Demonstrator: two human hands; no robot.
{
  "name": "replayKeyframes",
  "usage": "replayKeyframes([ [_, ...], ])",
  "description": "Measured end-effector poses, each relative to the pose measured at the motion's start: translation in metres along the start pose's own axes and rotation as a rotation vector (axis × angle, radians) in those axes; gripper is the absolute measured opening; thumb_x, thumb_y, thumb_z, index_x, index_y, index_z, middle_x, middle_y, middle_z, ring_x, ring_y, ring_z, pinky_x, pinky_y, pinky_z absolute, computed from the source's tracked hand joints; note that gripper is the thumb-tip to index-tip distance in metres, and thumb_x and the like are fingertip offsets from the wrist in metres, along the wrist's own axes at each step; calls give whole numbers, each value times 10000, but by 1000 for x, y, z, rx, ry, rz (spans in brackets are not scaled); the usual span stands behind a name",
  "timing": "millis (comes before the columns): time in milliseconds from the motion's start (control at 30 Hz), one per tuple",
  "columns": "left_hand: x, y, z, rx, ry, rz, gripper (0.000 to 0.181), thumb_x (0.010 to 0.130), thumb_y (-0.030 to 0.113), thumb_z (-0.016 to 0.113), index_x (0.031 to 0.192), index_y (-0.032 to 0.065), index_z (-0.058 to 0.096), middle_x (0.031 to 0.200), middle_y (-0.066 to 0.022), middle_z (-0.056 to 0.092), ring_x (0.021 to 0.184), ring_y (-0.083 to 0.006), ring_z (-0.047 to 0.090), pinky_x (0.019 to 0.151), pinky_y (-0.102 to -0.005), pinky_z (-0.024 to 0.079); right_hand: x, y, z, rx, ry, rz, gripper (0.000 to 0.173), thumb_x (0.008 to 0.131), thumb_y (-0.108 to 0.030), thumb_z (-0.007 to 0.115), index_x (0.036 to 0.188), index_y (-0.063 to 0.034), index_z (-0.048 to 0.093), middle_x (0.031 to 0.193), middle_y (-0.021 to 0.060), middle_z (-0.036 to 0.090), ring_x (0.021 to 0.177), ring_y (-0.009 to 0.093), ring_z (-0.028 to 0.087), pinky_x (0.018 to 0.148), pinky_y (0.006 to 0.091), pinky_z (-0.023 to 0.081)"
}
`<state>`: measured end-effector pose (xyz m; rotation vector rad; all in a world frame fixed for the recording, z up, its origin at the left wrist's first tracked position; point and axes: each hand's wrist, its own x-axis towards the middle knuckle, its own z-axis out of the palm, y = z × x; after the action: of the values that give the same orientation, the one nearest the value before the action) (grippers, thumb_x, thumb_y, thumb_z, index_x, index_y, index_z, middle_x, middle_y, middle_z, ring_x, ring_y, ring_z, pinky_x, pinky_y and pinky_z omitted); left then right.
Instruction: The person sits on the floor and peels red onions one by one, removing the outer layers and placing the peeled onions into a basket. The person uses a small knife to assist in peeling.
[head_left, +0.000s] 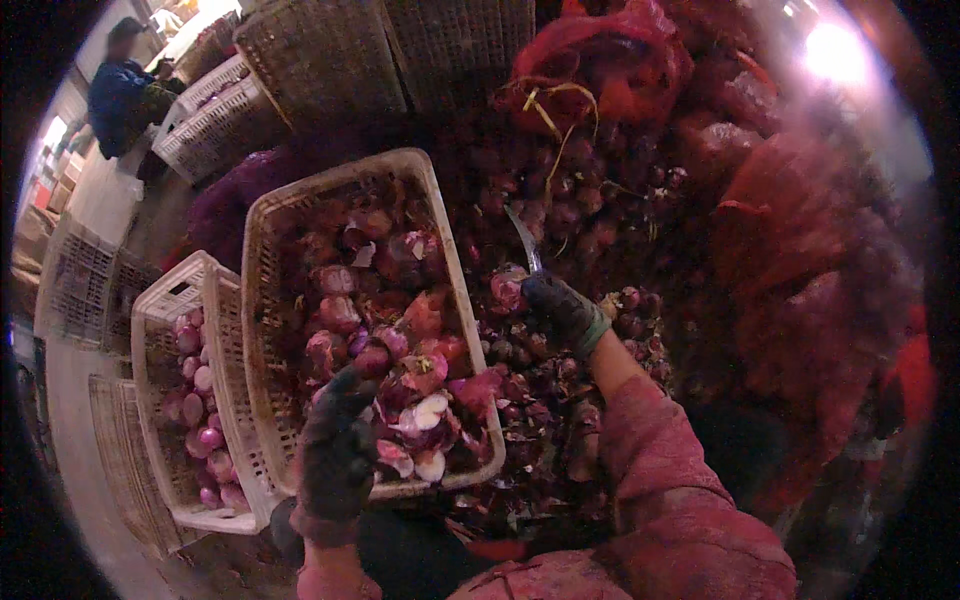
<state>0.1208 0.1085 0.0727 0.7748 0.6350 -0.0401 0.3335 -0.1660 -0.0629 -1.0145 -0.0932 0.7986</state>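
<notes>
My right hand (564, 311), in a dark glove with a greenish cuff, grips a knife with a curved blade (526, 238) pointing up and away. A red onion (508, 289) is against its fingertips, over the onion heap (536, 349). My left hand (339, 442), also dark-gloved, is over the near left part of a large plastic crate (459, 300). At its fingertips is a dark red onion (371, 360); whether the fingers grip it is unclear. Whole onions, loose skins and cut white pieces (429, 414) lie in this crate.
A narrower white crate (217, 375) of peeled onions stands left of the large one. Red mesh sacks (795, 217) rise at right, and another (600, 64) lies beyond the heap. A person (120, 90) sits by crates at far left. Stacked crates (322, 64) stand behind.
</notes>
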Motion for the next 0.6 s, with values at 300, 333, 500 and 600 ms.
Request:
replayKeyframes([
  [300, -15, -83, 2, -221, -271, -203, 471, 963, 424, 518, 1297, 92, 529, 1192, -90, 619, 862, -206, 639, 749, -340, 542, -91, -40, 149, -400, -305, 58, 411, 859, -212, 699, 1221, -73, 560, 870, -14, 625, 678, 70, 554, 551, 234, 454],
  [333, -20, -93, 2, -296, -323, -213, 467, 964, 427, 518, 1291, 95, 532, 1192, -86, 618, 912, -221, 633, 806, -359, 531, -87, -22, 151, -510, -366, 32, 458, 863, -119, 700, 1281, -36, 532, 944, 1, 638, 758, 66, 568, 636, 233, 477],
  [500, -58, -115, -22, -506, -365, -136, 448, 974, 407, 513, 1292, 91, 530, 1216, -82, 613, 1108, -251, 586, 987, -393, 472, -123, 8, 174, -383, -116, 211, 276, 984, -209, 521, 1172, -22, 601, 1005, 5, 651, 824, 108, 610, 728, 258, 507],
  [600, -83, -117, -35, -285, -210, 114, 445, 958, 234, 553, 1356, 52, 471, 1264, -95, 588, 1109, -219, 596, 974, -350, 481, -148, 15, 190, -328, -51, 194, 348, 930, -221, 640, 1230, -60, 565, 996, -5, 602, 839, 85, 556, 716, 232, 465],
])
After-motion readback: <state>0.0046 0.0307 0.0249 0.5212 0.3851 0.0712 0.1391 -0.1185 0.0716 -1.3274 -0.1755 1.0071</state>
